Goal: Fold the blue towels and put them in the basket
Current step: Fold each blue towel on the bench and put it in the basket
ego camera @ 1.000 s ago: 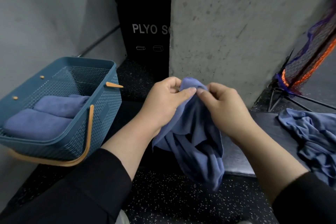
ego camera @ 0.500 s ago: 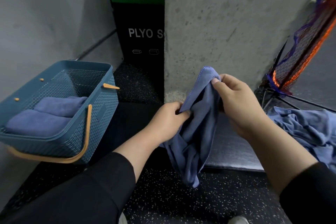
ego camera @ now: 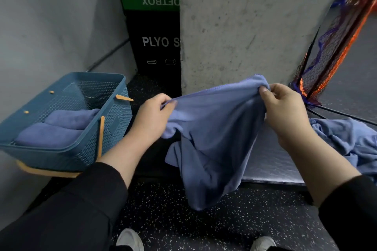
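Here, the grey concrete pillar (ego camera: 244, 26) is filling the space straight ahead of me, with black and green boxes (ego camera: 157, 32) reading "PLYO" stacked just to its left. The speckled black floor (ego camera: 204, 230) is running under everything, and a dark mat (ego camera: 271, 161) is lying on it at the foot of the pillar. To my left, the blue basket (ego camera: 102, 128) is sitting tilted against the wall, its tan handle hanging down at the front, and two folded towels (ego camera: 61, 128) are lying side by side inside it. In front of me I am holding the blue towel (ego camera: 214, 128) up in the air above the mat's near edge; its top hem is stretching between my hands while the rest is sagging in loose folds toward the floor. On the right, a heap of unfolded towels (ego camera: 350, 142) is lying crumpled on the mat, near a dark and orange net (ego camera: 334, 47) leaning against the pillar's side. My right hand (ego camera: 283, 112) is pinching the towel's upper right corner between curled fingers and thumb. My left hand (ego camera: 153, 116) is pinching the top hem at its left end, fingers curled around the cloth. The toes of my pale shoes (ego camera: 130, 240) are showing at the bottom.
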A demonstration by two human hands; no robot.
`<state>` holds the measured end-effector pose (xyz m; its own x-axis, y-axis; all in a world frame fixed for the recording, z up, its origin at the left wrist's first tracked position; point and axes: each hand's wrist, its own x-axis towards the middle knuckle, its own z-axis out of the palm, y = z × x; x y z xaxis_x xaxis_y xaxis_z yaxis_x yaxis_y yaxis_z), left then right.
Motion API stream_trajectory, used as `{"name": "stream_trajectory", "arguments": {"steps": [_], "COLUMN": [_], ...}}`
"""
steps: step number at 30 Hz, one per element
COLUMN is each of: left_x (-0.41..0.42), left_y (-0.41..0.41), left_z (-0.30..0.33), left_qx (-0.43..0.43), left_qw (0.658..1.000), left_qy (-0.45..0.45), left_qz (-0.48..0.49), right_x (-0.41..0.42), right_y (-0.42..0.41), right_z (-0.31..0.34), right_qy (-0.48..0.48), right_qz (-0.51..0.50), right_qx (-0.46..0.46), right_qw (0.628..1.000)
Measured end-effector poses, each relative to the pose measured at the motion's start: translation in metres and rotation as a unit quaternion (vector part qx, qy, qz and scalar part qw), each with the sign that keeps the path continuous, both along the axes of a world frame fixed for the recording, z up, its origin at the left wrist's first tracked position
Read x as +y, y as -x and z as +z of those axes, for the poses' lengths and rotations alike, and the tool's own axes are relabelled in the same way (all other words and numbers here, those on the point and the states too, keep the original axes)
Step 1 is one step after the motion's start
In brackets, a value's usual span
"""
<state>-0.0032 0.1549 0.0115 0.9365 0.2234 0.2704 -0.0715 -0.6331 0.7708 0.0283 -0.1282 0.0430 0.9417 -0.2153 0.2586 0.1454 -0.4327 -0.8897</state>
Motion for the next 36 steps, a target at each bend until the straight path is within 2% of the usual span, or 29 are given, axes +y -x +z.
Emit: {"name": "stream_trajectory", "arguments": {"steps": [3, 6, 8, 9, 11, 13, 14, 18, 21, 23, 25, 27, 29, 31, 33, 36], "left_x": [0.012, 0.029, 0.034, 0.033, 0.026, 0.017, 0.014, 0.006, 0.006, 0.006, 0.003, -0.005, -0.014, -0.021, -0.023, -0.022], "left_y": [0.01, 0.011, 0.011, 0.01, 0.006, 0.001, -0.003, -0.043, -0.092, -0.115, -0.116, -0.095, -0.071, -0.062, -0.06, -0.058], "left_z": [0.013, 0.012, 0.006, 0.003, -0.002, -0.004, -0.006, -0.005, 0.006, 0.0, -0.025, -0.066, -0.105, -0.131, -0.137, -0.138], "left_qx": [0.033, 0.041, 0.047, 0.057, 0.067, 0.063, 0.056, 0.014, 0.018, 0.06, 0.08, 0.098, 0.144, 0.191, 0.228, 0.231], "left_qw": [0.995, 0.994, 0.993, 0.994, 0.993, 0.975, 0.971, 0.977, 0.96, 0.971, 0.989, 0.99, 0.964, 0.912, 0.879, 0.875], "left_qy": [-0.06, -0.1, -0.101, -0.07, 0.082, 0.21, 0.229, 0.211, 0.279, 0.225, 0.104, -0.026, -0.169, -0.3, -0.351, -0.361], "left_qz": [-0.075, -0.014, 0.04, 0.054, 0.05, 0.034, 0.031, 0.025, -0.036, -0.057, -0.07, -0.095, -0.148, -0.204, -0.227, -0.224], "right_x": [-0.008, -0.013, -0.014, -0.015, -0.017, -0.02, -0.022, -0.022, -0.015, -0.01, -0.007, 0.0, 0.006, 0.012, 0.011, 0.01], "right_y": [0.005, 0.009, 0.009, 0.008, 0.003, -0.003, -0.008, -0.05, -0.093, -0.115, -0.118, -0.098, -0.069, -0.045, -0.031, -0.031], "right_z": [0.004, 0.001, -0.004, -0.007, -0.017, -0.029, -0.035, -0.041, -0.03, -0.033, -0.046, -0.069, -0.097, -0.122, -0.145, -0.166], "right_qy": [-0.089, -0.155, -0.154, -0.145, -0.12, -0.08, -0.055, -0.01, 0.024, 0.099, 0.192, 0.259, 0.324, 0.39, 0.452, 0.522], "right_qz": [-0.007, -0.001, -0.002, -0.002, -0.006, -0.018, -0.025, -0.032, 0.025, 0.076, 0.058, 0.054, 0.112, 0.171, 0.2, 0.192], "right_qx": [0.008, 0.026, 0.033, 0.035, 0.037, 0.042, 0.043, 0.015, 0.012, 0.078, 0.138, 0.122, 0.156, 0.256, 0.29, 0.255], "right_qw": [0.996, 0.988, 0.988, 0.989, 0.992, 0.996, 0.997, 0.999, 0.999, 0.989, 0.97, 0.957, 0.926, 0.868, 0.819, 0.791]}}
